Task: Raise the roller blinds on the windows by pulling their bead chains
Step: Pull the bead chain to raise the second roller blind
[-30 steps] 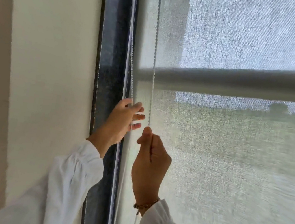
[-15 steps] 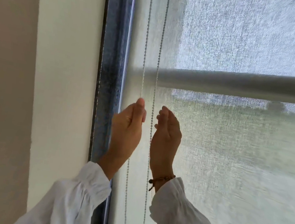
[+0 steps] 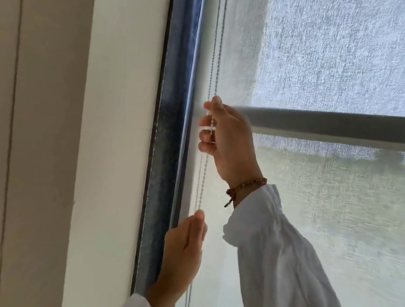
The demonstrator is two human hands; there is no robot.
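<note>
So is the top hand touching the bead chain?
Touching. The head view shows the right hand with its fingers curled around the chain, which runs straight into its grip.

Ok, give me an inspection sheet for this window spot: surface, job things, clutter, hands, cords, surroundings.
Surface: nothing seen.
Job's things: roller blind covers the window; bead chain hangs at its left edge.
Clutter: nothing seen.
Grippers: right hand shut on bead chain, higher up; left hand pinches the chain lower down.
Cables: two chain strands run close together, no tangle seen.
Surroundings: dark window frame, cream wall, horizontal bar behind the fabric.
</note>
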